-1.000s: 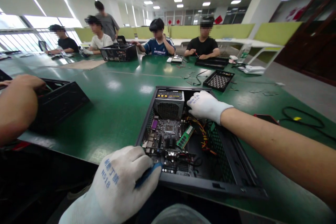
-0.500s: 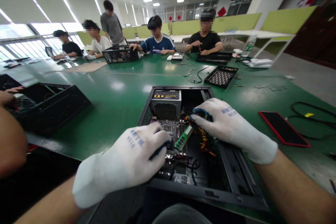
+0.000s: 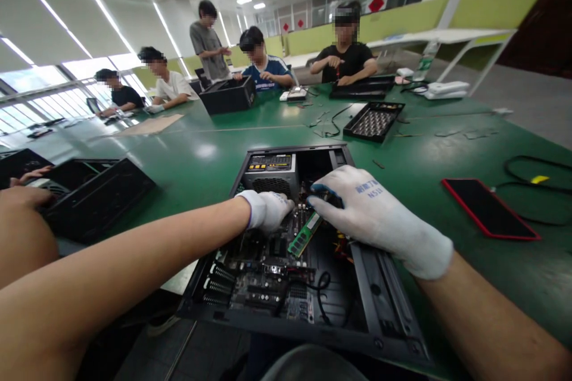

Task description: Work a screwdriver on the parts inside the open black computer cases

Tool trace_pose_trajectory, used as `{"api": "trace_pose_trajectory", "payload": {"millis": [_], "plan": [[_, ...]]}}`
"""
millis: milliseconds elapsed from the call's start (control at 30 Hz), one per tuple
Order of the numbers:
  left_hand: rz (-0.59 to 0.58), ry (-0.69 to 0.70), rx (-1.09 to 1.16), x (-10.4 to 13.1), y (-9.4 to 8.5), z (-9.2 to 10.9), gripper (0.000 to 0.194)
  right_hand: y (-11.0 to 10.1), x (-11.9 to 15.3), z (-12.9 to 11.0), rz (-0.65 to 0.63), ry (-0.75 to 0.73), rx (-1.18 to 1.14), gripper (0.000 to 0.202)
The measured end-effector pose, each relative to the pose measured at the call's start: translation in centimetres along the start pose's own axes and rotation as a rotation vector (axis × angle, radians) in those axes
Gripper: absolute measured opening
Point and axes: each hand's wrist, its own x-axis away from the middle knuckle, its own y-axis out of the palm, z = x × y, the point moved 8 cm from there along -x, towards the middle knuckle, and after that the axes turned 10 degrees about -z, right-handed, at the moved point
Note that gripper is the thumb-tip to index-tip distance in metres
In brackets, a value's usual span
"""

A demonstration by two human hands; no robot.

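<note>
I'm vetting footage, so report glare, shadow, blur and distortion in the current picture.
Head view: windows washed out, pale glare on the green table; head view: dark shadow beside the power supply in the computer case; head view: lettering clearer on the right hand than the left hand; head view: wide-angle stretching toward edges.

1. The left hand [image 3: 270, 211] reaches into an open computer case [image 3: 268, 323], its fingertips out of sight and whatever they touch unclear; its forearm leaves at the left edge.
2. The right hand [image 3: 361, 196] masks anything beneath its curled fingers; its forearm is cropped at lower right.
3. Fine print on the power supply [image 3: 270, 162] is too small to read.
4. At left, a neighbor's arm [image 3: 27, 220], cut by the edge, partly covers a second case [image 3: 102, 196].
5. A dark sliver [image 3: 378, 164] on the table [image 3: 196, 172] defies identification.
</note>
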Motion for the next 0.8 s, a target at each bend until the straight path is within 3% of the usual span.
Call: {"api": "trace_pose_trajectory", "payload": {"millis": [167,433,667,800], "plan": [[-0.041,0.003,-0.019,-1.7,1.1,-0.3,0.065,0.0,0.0,-0.1,-0.007,-0.010,0.022,0.034],[-0.043,-0.039,-0.043,-1.8,1.6,-0.9,0.076,0.2,-0.1,-0.1,-0.020,-0.009,0.033,0.038],[-0.059,-0.074,-0.048,-1.7,1.0,-1.3,0.046,0.3,0.2,0.0,0.001,-0.035,0.053,0.038],[-0.046,-0.060,-0.045,-1.9,1.0,-1.3,0.040,0.3,0.3,-0.1,0.006,-0.034,0.048,0.038]]}}
